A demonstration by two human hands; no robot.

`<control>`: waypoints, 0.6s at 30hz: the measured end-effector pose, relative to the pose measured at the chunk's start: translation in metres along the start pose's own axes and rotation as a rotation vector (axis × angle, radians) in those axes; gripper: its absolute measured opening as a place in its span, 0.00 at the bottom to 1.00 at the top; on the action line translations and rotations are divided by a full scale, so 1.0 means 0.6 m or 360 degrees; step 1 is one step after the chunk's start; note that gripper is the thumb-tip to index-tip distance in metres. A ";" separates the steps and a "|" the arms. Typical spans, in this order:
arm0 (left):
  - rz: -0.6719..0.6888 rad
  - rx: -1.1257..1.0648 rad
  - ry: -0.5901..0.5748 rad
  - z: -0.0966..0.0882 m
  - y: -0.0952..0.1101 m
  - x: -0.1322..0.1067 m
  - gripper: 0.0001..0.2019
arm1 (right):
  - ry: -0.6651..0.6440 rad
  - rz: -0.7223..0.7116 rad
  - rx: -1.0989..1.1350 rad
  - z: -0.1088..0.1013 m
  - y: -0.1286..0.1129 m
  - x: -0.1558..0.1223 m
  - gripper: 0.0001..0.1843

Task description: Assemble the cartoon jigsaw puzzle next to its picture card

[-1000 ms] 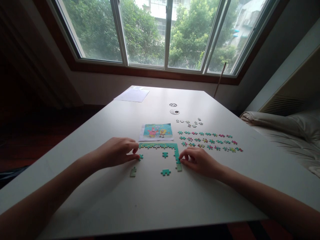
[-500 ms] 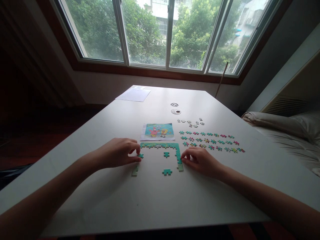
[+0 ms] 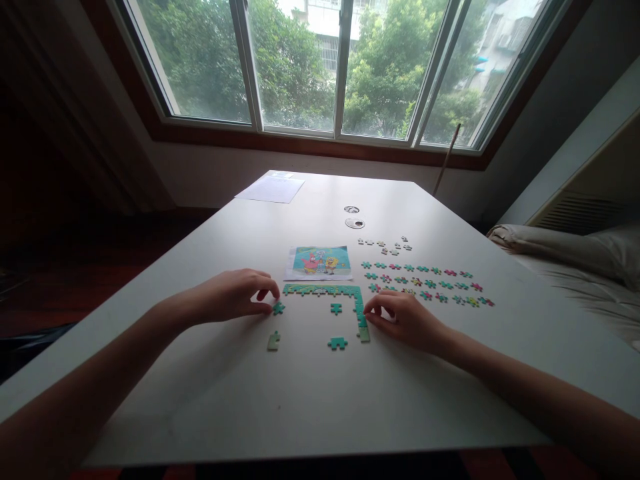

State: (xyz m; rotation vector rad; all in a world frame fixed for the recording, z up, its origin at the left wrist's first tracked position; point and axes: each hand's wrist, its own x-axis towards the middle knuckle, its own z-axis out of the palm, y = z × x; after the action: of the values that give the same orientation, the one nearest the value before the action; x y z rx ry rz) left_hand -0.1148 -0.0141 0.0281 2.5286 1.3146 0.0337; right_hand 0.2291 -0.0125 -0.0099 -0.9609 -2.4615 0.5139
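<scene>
My left hand (image 3: pixel 243 293) is over the table with thumb and index finger apart. At its fingertips a loose teal puzzle piece (image 3: pixel 279 309) lies on the tabletop. My right hand (image 3: pixel 400 317) rests at the outer edge of the joined puzzle border (image 3: pixel 360 310), its thumb and index tips together against the right column; anything between them is hidden. The border forms a top row and a right side. Below my left hand lies a pale green corner-like piece (image 3: pixel 273 341). Two teal pieces, one upper (image 3: pixel 336 309) and one lower (image 3: pixel 337 343), lie inside the border.
Behind the border lies a cartoon reference picture (image 3: pixel 321 261). Several rows of loose puzzle pieces (image 3: pixel 415 283) spread beyond my right hand, with a paler group (image 3: pixel 381 244) farther back. Two round inserts, one shown here (image 3: pixel 355 223), and paper sheets (image 3: pixel 273 189) are toward the window.
My left fingers have drawn back and spread; the teal piece by them sits slightly farther left of the border. The view has shifted a little. My right hand stays by the border.
</scene>
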 end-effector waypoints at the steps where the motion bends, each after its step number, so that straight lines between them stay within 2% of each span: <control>1: 0.0004 0.0004 0.0007 0.002 -0.003 0.001 0.08 | -0.0001 -0.0008 -0.0015 0.000 -0.001 0.004 0.06; 9: 0.0058 -0.0065 -0.0033 -0.001 0.003 0.003 0.10 | -0.0102 -0.0045 -0.0169 0.001 -0.022 0.037 0.10; 18: -0.0017 -0.0042 -0.0061 -0.007 0.016 0.004 0.08 | -0.0442 -0.0166 -0.0126 -0.003 -0.065 0.037 0.08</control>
State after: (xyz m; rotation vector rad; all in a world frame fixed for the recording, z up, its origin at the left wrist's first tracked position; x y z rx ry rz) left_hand -0.1067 -0.0161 0.0344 2.4875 1.3044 0.0006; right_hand 0.1945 -0.0233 0.0165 -0.8328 -2.7816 0.5504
